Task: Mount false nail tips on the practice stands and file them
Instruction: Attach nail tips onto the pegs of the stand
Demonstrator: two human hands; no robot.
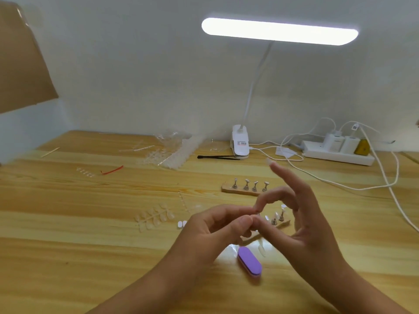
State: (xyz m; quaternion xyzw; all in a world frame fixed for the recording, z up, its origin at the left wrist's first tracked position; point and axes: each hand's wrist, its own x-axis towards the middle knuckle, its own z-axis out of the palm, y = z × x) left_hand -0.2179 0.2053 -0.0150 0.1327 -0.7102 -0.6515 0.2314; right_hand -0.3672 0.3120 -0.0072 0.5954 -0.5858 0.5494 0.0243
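Observation:
My left hand (217,225) and my right hand (303,214) meet above the wooden table (90,257), fingertips pinching together on something tiny that I cannot make out. My right little finger sticks up. Behind the fingers stands a wooden base (284,223) with two metal practice stands carrying pale nail tips, partly hidden. A second base (243,190) with several bare metal stands lies further back. A purple nail buffer (249,261) lies in front of my hands, a loose nail tip (261,249) beside it.
A sprue of clear nail tips (156,217) lies left of my hands, more tips and plastic packaging (172,150) further back. A clip lamp (240,141), a black tool (217,157), a power strip (335,152) with white cables (390,184), a red strip (112,170).

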